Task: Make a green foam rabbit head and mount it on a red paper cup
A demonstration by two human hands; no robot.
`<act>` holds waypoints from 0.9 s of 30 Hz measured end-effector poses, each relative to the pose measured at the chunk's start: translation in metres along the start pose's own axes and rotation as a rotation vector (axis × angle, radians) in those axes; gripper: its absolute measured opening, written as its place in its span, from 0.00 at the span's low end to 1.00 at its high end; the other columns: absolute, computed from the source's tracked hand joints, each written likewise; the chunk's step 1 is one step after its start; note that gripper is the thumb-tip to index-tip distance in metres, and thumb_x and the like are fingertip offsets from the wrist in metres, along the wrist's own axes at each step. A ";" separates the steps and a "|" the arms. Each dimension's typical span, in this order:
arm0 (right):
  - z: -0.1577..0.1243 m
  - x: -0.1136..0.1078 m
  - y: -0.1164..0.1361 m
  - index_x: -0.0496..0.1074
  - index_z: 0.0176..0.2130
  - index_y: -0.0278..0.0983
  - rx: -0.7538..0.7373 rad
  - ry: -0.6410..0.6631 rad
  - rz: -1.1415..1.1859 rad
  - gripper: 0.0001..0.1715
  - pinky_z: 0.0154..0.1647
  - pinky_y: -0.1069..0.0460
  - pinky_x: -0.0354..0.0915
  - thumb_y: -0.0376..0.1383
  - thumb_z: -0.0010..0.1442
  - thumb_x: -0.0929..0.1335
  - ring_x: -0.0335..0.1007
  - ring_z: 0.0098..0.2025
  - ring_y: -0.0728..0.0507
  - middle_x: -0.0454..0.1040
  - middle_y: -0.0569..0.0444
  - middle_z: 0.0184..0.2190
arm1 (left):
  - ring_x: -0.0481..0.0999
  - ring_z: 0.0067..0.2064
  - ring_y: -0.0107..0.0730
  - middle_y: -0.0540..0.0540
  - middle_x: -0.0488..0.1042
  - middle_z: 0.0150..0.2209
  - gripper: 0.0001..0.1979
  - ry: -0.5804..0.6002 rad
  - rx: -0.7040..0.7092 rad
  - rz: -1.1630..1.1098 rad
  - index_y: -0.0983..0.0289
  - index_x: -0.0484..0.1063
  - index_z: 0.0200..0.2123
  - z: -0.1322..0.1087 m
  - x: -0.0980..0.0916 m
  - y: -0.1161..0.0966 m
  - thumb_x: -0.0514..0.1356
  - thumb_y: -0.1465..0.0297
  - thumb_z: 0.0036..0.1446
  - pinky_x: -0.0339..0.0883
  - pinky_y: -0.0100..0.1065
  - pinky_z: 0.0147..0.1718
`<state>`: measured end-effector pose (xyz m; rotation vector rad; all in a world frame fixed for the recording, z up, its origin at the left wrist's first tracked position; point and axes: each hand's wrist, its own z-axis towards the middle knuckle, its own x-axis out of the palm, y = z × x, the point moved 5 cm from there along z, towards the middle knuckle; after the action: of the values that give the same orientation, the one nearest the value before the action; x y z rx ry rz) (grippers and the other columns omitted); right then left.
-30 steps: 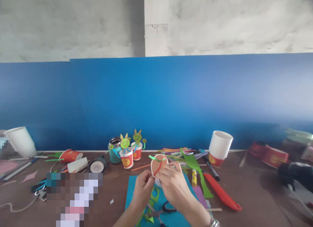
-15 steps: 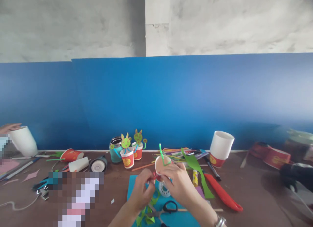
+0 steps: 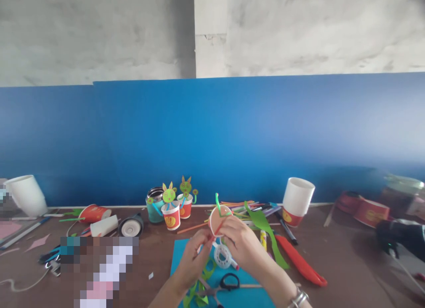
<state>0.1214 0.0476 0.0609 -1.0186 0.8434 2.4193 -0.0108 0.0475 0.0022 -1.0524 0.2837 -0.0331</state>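
My right hand grips a small paper cup, tilted with its mouth toward me, a green paper strip curling off its rim. A red strip runs down from the cup's mouth into the pinched fingers of my left hand. Both hands hover over a blue paper sheet on the brown table. A white tape dispenser ring lies just under them, and black-handled scissors lie nearer to me with green paper scraps.
Two red cups with green paper animals and a teal jar stand behind. Stacked cups, coloured strips and pens, a glue stick and a red strip lie right. Tipped cups lie left; a blue board backs the table.
The cup tipped upright half a second ago, then tilted its mouth back toward me. The green strip now stands up off the rim. The tape ring has come into view below my hands.
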 end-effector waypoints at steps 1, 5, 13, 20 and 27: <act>0.000 -0.002 -0.002 0.72 0.31 0.37 0.003 0.000 0.007 0.13 0.42 0.50 0.61 0.25 0.57 0.61 0.64 0.39 0.44 0.71 0.52 0.31 | 0.67 0.39 0.34 0.55 0.69 0.37 0.14 0.011 -0.008 -0.047 0.64 0.65 0.25 0.000 0.000 0.000 0.51 0.64 0.60 0.60 0.33 0.40; -0.001 -0.008 -0.002 0.71 0.30 0.36 0.009 0.017 0.020 0.12 0.40 0.51 0.62 0.25 0.58 0.61 0.64 0.38 0.45 0.70 0.52 0.31 | 0.67 0.39 0.35 0.55 0.68 0.37 0.17 0.045 -0.035 -0.122 0.64 0.62 0.20 -0.003 0.000 0.002 0.54 0.61 0.58 0.60 0.32 0.38; 0.001 -0.010 0.024 0.71 0.30 0.37 -0.024 0.047 0.059 0.15 0.42 0.49 0.62 0.23 0.57 0.60 0.63 0.41 0.43 0.69 0.52 0.34 | 0.66 0.50 0.44 0.57 0.69 0.47 0.22 -0.169 -0.033 -0.149 0.61 0.63 0.50 -0.004 -0.018 0.016 0.53 0.55 0.55 0.61 0.41 0.47; -0.001 -0.015 0.019 0.71 0.41 0.39 0.046 -0.081 0.153 0.20 0.48 0.48 0.63 0.23 0.53 0.60 0.64 0.48 0.42 0.68 0.49 0.43 | 0.63 0.56 0.42 0.59 0.63 0.55 0.28 -0.106 0.000 -0.048 0.59 0.54 0.55 -0.002 -0.003 0.007 0.61 0.69 0.52 0.57 0.42 0.53; -0.001 -0.009 0.002 0.72 0.37 0.38 0.135 -0.132 -0.006 0.09 0.42 0.48 0.64 0.30 0.56 0.64 0.67 0.41 0.41 0.71 0.49 0.36 | 0.65 0.53 0.41 0.58 0.65 0.51 0.30 -0.079 0.018 0.055 0.60 0.55 0.53 -0.005 -0.002 0.006 0.60 0.78 0.47 0.60 0.42 0.52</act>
<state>0.1272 0.0440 0.0678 -0.8015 0.9403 2.3589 -0.0144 0.0467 -0.0050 -1.0253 0.2400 0.0550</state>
